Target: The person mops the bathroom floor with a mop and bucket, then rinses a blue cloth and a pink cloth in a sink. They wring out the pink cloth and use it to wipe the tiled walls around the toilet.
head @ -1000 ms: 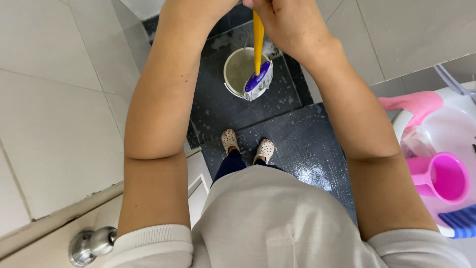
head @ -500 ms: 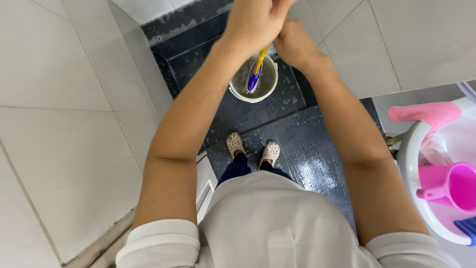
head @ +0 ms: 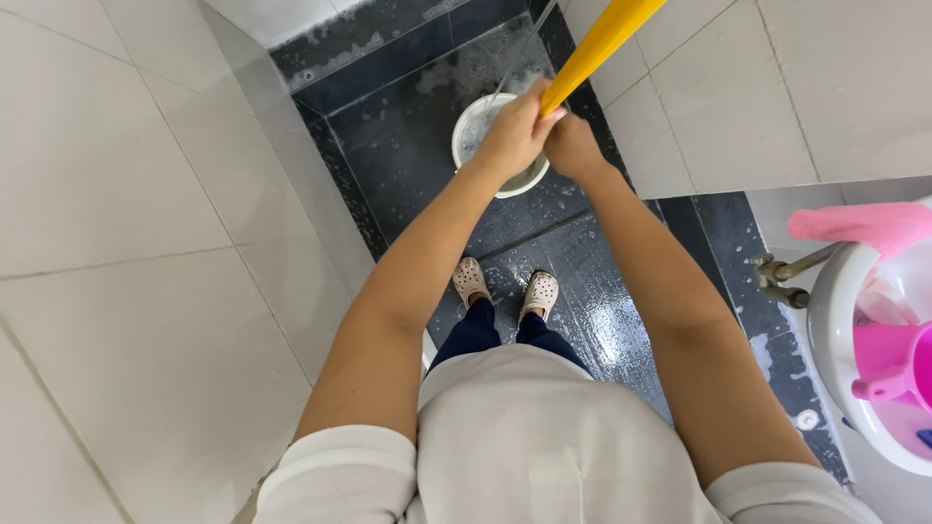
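1. Yellow handle (head: 600, 44): it slants from the top edge of the frame, right of centre, down to your hands in the upper middle; its lower end is hidden behind them.
2. Your left hand (head: 515, 131) is wrapped closed around the yellow handle, fingers curled over it.
3. Your right hand (head: 571, 146) sits just beside and touching the left one, also closed on the yellow handle, lower down.
4. Below your hands, a white bucket (head: 471, 121) stands on the dark wet floor (head: 602, 320); your hands cover much of its rim, and what is inside is hard to make out.
5. Your feet in pale clogs (head: 471, 281) stand side by side near the centre of the frame, close to the bucket.
6. White wall tiles (head: 126, 243) fill the left side and the upper right.
7. At the right edge, a white basin (head: 835, 330) holds a pink jug (head: 888, 364); a pink cloth (head: 859, 225) lies over its rim, and a metal tap fitting (head: 777, 272) sticks out just left of it.
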